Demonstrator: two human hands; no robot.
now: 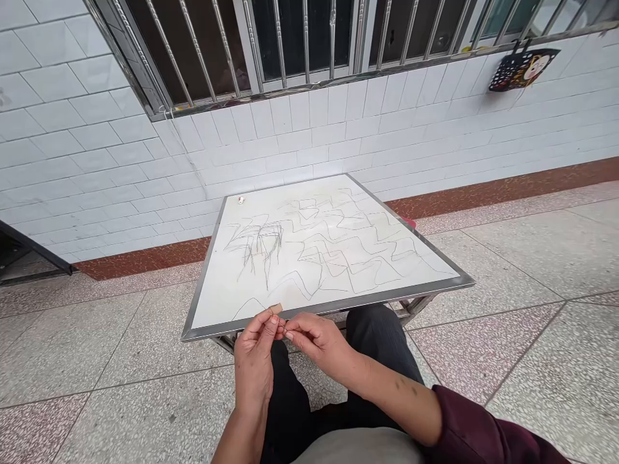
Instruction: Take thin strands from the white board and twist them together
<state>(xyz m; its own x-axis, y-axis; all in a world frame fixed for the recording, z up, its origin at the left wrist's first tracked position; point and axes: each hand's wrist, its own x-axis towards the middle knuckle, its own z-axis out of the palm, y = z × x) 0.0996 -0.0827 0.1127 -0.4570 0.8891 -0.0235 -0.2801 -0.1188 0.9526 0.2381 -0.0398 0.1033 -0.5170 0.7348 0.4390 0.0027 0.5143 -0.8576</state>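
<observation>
Over the near edge of the table (213, 308), my two hands meet with fingertips almost touching. My left hand (257, 351) is closed in a pinch on a small flat tan piece (276, 309), perhaps card or wood, which sticks up past the fingertips. My right hand (322, 338) is also pinched, just to the right. A thin dark strand seems to run between the fingers, but its end is hidden. Zigzag dark thin lines (348, 265) spread over the white top, and a denser bunch of dark lines (264, 238) is at left. Whether these are loose strands or drawn marks I cannot tell.
A small white and red item (240, 200) sits at the table's far left corner. Behind stands a white tiled wall (290, 145) with a barred window (304, 45). A patterned bag (522, 69) hangs from the bars at right. My legs (382, 335) are under the table.
</observation>
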